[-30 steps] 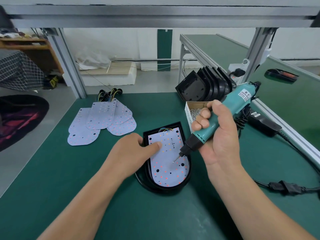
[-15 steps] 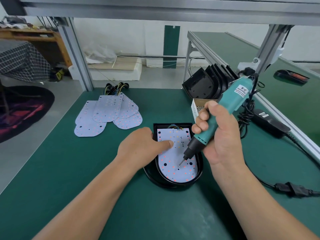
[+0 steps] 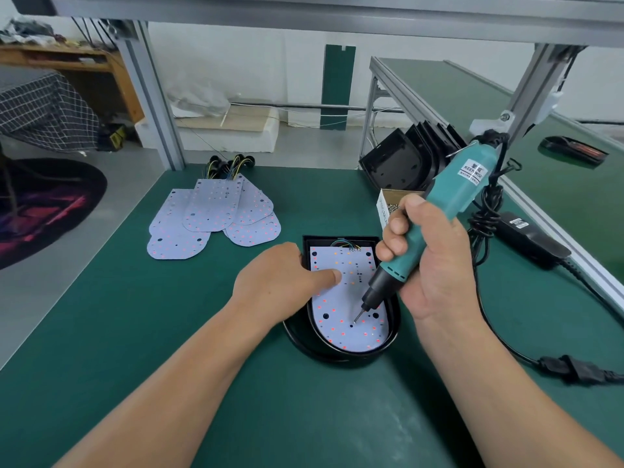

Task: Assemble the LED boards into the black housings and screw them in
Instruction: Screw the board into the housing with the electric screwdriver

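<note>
Head view, and we're right in the thick of a fastening step: the LED board [image 3: 341, 319] sits down inside the black housing [image 3: 337, 358] at the middle of the green bench [image 3: 169, 332], its coloured wires [image 3: 344, 244] tucked at the far end. The left hand [image 3: 280, 282] lies over the housing's left edge, forefinger stretched straight and pressing the board flat. The right hand [image 3: 435, 261] is wrapped tight round the teal electric screwdriver [image 3: 449, 204], tilted, with the bit tip [image 3: 358, 315] down on the lower part of the board, at or just beside a hole. Whether a screw rides on that bit is too small to tell, and I can't count any screws already seated; several dark holes on the board look empty. So by my reckoning this unit is placed but far from fully fastened. And there's plenty left: a fan of loose LED boards [image 3: 212, 217] lies well apart at the far left, a row of empty black housings [image 3: 408, 163] leans at the far right, and the open box of screws [image 3: 388, 206] sits just behind the right hand's knuckles. That reads as the early part of the batch, with one housing in hand and the rest untouched.
</note>
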### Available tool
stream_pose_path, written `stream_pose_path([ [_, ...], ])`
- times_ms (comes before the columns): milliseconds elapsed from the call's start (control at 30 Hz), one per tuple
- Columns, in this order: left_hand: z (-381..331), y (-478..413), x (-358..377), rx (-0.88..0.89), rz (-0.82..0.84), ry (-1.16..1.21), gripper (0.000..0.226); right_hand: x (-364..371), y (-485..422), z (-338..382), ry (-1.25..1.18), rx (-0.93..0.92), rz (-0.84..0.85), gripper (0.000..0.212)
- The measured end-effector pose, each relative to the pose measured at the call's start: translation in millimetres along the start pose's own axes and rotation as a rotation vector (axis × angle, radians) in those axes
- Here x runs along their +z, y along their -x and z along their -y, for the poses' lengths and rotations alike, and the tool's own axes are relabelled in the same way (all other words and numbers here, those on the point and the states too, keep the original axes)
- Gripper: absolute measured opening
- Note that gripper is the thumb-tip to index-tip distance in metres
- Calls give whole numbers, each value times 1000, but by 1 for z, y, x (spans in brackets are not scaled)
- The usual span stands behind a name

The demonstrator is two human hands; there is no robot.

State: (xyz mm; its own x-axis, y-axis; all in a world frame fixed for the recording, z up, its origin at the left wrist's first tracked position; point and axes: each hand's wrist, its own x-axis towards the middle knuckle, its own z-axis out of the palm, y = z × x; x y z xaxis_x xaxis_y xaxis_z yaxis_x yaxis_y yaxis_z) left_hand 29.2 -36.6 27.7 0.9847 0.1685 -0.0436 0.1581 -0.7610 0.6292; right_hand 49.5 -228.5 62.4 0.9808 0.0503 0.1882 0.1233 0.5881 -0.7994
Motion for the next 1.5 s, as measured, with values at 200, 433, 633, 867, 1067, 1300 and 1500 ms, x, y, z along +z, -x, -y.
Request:
stream_pose_path([
  [200, 0, 0, 1, -11, -4, -9, 56, -1, 0, -1, 12, -4, 16, 11],
  [433, 0, 0, 1, -10, 0, -4, 54, 1, 2, -2, 38, -13, 48, 8],
  [633, -1, 0, 1, -6, 2, -17, 55, 6, 6, 0, 71, -45, 114, 10],
  [867, -1, 0, 1, -21, -9, -55, 58, 13, 15, 5, 105, -86, 247, 5],
  [1067, -2, -1, 0, -23, 3, -61, 58, 17, 18, 7, 136, -94, 338, 7],
  [1300, -4, 0, 0, -35, 4, -71, 58, 17, 18, 6, 143, -50, 325, 21],
  [1500, -4, 2, 0, -19, -17, -83, 63, 20, 22, 5, 141, -68, 442, 21],
])
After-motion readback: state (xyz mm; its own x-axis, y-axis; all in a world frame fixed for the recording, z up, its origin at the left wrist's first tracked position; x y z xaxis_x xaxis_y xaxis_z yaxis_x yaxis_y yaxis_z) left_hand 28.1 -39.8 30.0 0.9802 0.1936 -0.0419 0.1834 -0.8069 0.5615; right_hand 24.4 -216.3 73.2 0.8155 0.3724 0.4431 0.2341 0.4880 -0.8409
